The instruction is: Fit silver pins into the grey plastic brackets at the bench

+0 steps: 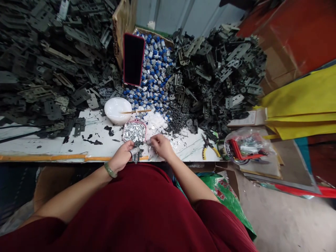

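Near the front edge of the table, my left hand (123,156) grips a dark grey slotted bracket (137,154); one finger is wrapped in pale tape. My right hand (160,145) is beside it, fingers pinched together low over the table; whatever they hold is too small to make out. Just beyond the bracket sits a pink-rimmed tray (134,132) of small silver pins. Behind that tray, a white bowl (115,111) has a thin brown stick (139,111) across its edge. White discs (156,120) lie heaped beyond my right hand.
Piles of dark brackets rise at left (49,70) and right (223,66). Blue-and-white small parts (154,77) fill a box behind a propped phone (133,59). Tiny black pieces (178,117), yellow-handled pliers (210,148) and a plastic bag with a red-handled item (246,147) lie rightward.
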Action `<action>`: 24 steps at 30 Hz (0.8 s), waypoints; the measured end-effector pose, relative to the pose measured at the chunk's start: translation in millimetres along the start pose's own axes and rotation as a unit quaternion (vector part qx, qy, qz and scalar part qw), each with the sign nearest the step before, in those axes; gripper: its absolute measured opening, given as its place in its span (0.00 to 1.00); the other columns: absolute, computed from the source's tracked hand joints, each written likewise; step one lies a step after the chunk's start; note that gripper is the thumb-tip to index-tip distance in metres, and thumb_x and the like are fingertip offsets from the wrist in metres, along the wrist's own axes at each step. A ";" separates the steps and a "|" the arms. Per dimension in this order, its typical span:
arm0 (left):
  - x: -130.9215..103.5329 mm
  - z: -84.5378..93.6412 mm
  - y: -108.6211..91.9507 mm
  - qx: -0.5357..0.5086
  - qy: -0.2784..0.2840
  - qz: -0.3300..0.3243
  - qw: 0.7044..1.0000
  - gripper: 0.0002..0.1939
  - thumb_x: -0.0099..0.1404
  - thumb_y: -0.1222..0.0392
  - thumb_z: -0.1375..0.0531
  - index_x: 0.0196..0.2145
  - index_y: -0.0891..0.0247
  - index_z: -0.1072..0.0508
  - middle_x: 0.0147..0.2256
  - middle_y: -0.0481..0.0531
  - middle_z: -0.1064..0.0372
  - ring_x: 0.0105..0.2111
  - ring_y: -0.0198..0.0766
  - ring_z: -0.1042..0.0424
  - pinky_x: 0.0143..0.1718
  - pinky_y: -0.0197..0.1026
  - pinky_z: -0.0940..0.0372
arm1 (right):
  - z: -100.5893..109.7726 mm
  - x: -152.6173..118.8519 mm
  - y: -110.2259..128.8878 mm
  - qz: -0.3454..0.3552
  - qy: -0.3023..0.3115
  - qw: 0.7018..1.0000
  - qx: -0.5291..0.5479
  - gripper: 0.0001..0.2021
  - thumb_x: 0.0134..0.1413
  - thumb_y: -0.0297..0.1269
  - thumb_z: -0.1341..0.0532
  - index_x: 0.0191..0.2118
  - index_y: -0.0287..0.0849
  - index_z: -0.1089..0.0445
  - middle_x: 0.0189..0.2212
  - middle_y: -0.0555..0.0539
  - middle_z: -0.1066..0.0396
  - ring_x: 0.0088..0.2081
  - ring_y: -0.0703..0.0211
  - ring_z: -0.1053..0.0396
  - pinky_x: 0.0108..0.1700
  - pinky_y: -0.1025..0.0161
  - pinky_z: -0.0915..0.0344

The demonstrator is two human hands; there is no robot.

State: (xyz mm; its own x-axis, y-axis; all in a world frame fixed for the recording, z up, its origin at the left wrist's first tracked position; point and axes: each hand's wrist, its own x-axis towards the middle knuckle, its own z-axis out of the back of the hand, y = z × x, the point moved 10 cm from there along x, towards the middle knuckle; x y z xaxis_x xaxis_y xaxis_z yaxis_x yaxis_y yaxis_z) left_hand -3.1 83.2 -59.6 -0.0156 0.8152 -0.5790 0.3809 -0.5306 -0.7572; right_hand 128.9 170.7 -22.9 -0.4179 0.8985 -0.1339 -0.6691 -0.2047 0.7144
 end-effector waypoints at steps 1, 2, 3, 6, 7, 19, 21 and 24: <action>0.0 0.1 0.3 0.002 -0.002 0.004 1.000 0.17 0.44 0.58 0.32 0.28 0.63 0.35 0.23 0.45 0.32 0.20 0.32 0.33 0.18 0.32 0.39 | 15.8 5.0 -15.8 -0.040 -0.051 0.997 -0.033 0.08 0.57 0.34 0.46 0.34 0.42 0.30 0.33 0.46 0.29 0.35 0.58 0.33 0.39 0.63 0.38; -0.1 -0.2 0.2 0.004 -0.003 0.006 1.000 0.17 0.44 0.58 0.32 0.28 0.63 0.35 0.23 0.45 0.32 0.21 0.32 0.33 0.18 0.32 0.39 | 30.5 8.6 -29.8 -0.077 -0.094 0.990 -0.070 0.08 0.57 0.35 0.46 0.33 0.42 0.30 0.33 0.45 0.30 0.36 0.57 0.33 0.39 0.62 0.39; -0.5 -0.7 0.0 0.006 -0.001 0.007 1.000 0.16 0.45 0.58 0.32 0.28 0.63 0.35 0.23 0.45 0.32 0.21 0.33 0.32 0.18 0.32 0.39 | 41.2 11.8 -40.6 -0.101 -0.120 0.982 -0.101 0.08 0.56 0.35 0.45 0.33 0.42 0.30 0.34 0.45 0.30 0.37 0.56 0.33 0.39 0.62 0.39; -2.3 -2.5 -0.2 0.009 0.003 0.013 1.000 0.15 0.46 0.59 0.33 0.28 0.62 0.36 0.21 0.44 0.34 0.21 0.33 0.33 0.18 0.32 0.40 | 50.1 20.9 -54.2 -0.107 -0.120 0.975 -0.152 0.07 0.55 0.35 0.44 0.31 0.42 0.31 0.35 0.44 0.31 0.39 0.55 0.34 0.39 0.61 0.40; -2.8 -2.9 -0.3 0.009 0.002 0.014 1.000 0.15 0.46 0.59 0.33 0.28 0.62 0.36 0.21 0.43 0.35 0.21 0.32 0.33 0.18 0.32 0.40 | 49.6 21.8 -53.9 -0.099 -0.117 0.976 -0.154 0.06 0.55 0.35 0.44 0.30 0.42 0.31 0.35 0.44 0.32 0.39 0.55 0.34 0.39 0.61 0.40; -2.7 -10.9 -3.0 0.004 0.030 -0.021 0.999 0.15 0.45 0.62 0.33 0.28 0.63 0.35 0.23 0.44 0.32 0.22 0.32 0.33 0.22 0.33 0.38 | -18.8 -15.5 35.6 0.026 0.033 0.998 0.055 0.05 0.57 0.36 0.44 0.33 0.43 0.34 0.30 0.50 0.33 0.33 0.63 0.35 0.37 0.66 0.40; -3.7 -10.6 -1.5 0.003 0.035 -0.012 0.999 0.15 0.45 0.61 0.32 0.28 0.63 0.36 0.22 0.44 0.34 0.20 0.31 0.35 0.21 0.33 0.40 | -19.8 -16.6 39.2 0.027 0.030 0.999 0.033 0.05 0.57 0.36 0.43 0.33 0.43 0.34 0.30 0.50 0.33 0.34 0.63 0.35 0.38 0.66 0.40; -5.3 -8.7 -2.4 0.012 0.033 -0.022 0.999 0.14 0.46 0.60 0.34 0.26 0.63 0.36 0.20 0.43 0.36 0.18 0.30 0.39 0.19 0.32 0.43 | -23.5 -20.5 39.9 0.029 0.021 0.999 0.014 0.04 0.57 0.36 0.42 0.33 0.42 0.33 0.32 0.49 0.33 0.34 0.62 0.36 0.38 0.66 0.40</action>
State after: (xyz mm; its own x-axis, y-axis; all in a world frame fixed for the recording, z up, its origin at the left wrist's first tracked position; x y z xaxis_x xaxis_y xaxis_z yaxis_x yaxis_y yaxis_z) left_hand 4.1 82.2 -52.1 0.0302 0.8510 -0.5243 0.3585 -0.4988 -0.7891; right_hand 96.3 135.0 -7.8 -0.4804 0.8688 -0.1202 -0.6259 -0.2435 0.7409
